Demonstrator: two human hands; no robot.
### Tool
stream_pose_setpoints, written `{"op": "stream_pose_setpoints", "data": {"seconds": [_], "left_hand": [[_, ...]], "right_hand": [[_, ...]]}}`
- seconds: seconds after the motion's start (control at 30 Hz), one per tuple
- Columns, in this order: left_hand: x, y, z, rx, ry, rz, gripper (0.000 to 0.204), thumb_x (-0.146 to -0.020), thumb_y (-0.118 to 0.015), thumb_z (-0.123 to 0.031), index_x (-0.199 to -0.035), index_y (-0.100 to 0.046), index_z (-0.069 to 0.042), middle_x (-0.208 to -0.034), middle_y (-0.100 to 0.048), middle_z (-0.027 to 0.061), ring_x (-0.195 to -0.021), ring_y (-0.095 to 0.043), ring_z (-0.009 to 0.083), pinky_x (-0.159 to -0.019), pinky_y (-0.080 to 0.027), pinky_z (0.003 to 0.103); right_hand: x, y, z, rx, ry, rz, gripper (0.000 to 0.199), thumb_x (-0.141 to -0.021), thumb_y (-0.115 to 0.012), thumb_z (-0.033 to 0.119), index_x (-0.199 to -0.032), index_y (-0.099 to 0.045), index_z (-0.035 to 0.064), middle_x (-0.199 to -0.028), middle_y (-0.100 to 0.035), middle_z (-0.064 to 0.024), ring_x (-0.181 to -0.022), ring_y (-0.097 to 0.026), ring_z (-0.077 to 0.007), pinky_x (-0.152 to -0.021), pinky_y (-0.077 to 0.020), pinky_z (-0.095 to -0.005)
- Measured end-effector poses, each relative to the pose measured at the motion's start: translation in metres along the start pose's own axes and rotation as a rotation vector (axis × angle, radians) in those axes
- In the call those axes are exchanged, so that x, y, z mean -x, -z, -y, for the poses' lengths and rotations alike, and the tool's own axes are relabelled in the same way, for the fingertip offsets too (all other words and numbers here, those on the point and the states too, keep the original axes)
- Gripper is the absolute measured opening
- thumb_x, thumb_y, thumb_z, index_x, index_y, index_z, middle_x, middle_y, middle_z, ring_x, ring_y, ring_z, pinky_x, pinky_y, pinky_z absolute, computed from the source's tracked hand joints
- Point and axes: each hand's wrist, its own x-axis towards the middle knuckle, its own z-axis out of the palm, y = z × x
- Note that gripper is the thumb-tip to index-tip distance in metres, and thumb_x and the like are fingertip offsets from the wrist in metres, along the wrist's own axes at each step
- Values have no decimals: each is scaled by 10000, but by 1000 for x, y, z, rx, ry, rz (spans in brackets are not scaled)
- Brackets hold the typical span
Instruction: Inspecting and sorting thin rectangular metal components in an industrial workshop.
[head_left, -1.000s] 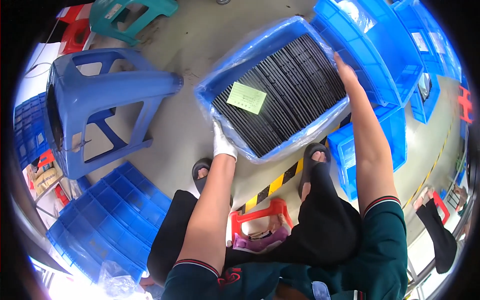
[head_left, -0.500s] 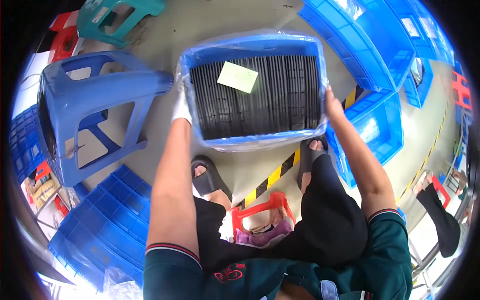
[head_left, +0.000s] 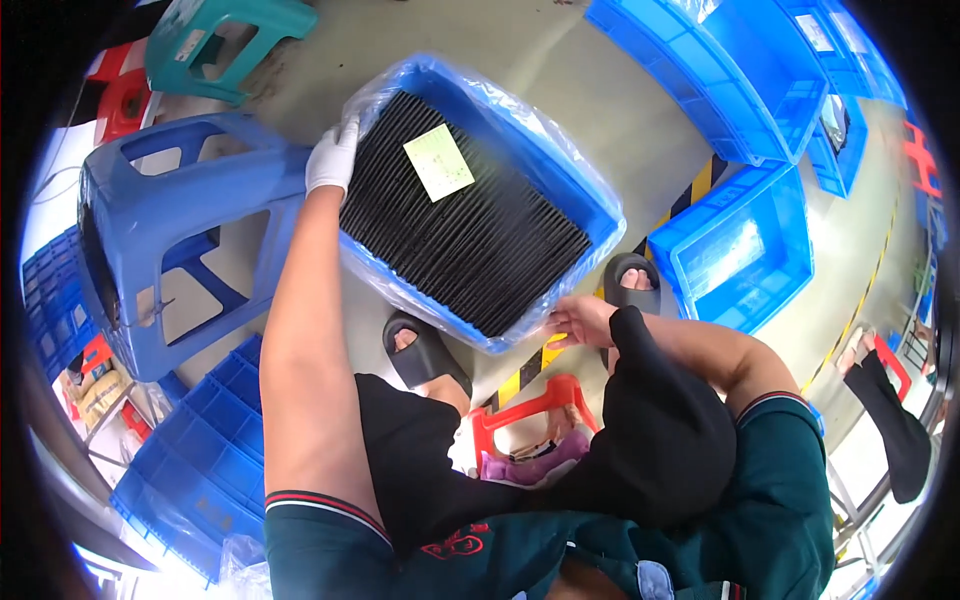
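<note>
Blue plastic is seen first, as a stool just left of the gloved left hand. Compared with half a second ago, that hand has been moved higher along the left end of a blue crate lined with clear film. Its fingers are pointed away from the body and closed over the film-covered rim, so the crate's left side is held; the forearm is kept long and nearly straight behind it.

Right of this hand, the crate has been turned clockwise: its long sides, almost level before, are now slanted down to the right. The crate is packed with a row of thin black parts, and a pale green note, carried round with the turn, is laid on them a little to the right of the gloved fingers.

By the crate's near corner, the bare right hand is found; it has been brought down from the right end. Its fingers are pointed leftward, loosely bent, and the elbow is folded outward. Whether the corner is gripped or merely touched cannot be told. Farther right of this hand, a second blue crate is seen standing on the floor.
</note>
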Motion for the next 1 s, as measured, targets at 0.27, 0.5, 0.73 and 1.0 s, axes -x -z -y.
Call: {"op": "stream_pose_setpoints", "data": {"seconds": [0.27, 0.5, 0.73, 1.0], "left_hand": [[12, 19, 12, 63, -40, -6, 628, -900, -388, -569, -1232, -541, -58, -1214, -562, 197, -1161, -505, 344, -970, -384, 375], [17, 9, 22, 128, -6, -9, 622, -903, -400, -560, -1247, -528, -58, -1241, -550, 184, -1181, -494, 326, -985, -374, 359], [28, 14, 22, 118, -30, -24, 586, -916, -394, -519, -1237, -533, -48, -1231, -553, 190, -1171, -497, 333, -984, -375, 370], [130, 70, -18, -124, -293, -1, 463, -903, -512, -356, -1178, -558, 13, -1196, -562, 214, -1129, -511, 346, -970, -382, 380]], "right_hand": [[-3, -1, 6, 176, -70, 47, 217, -917, -476, 184, -1034, -533, 10, -1036, -601, -82, -923, -632, -217, -819, -505, -354], [9, 3, 14, 193, -33, -30, 232, -926, -498, 154, -1096, -533, 1, -1093, -587, -97, -1007, -592, -204, -857, -483, -338], [23, 12, 23, 213, 19, -90, 267, -877, -557, 170, -1112, -528, 46, -1025, -615, -89, -922, -628, -211, -765, -522, -357], [118, 51, 3, 796, 1107, -1041, 241, -780, -627, 105, -996, -574, 14, -830, -653, -104, -726, -638, -224, -676, -503, -322]]}}
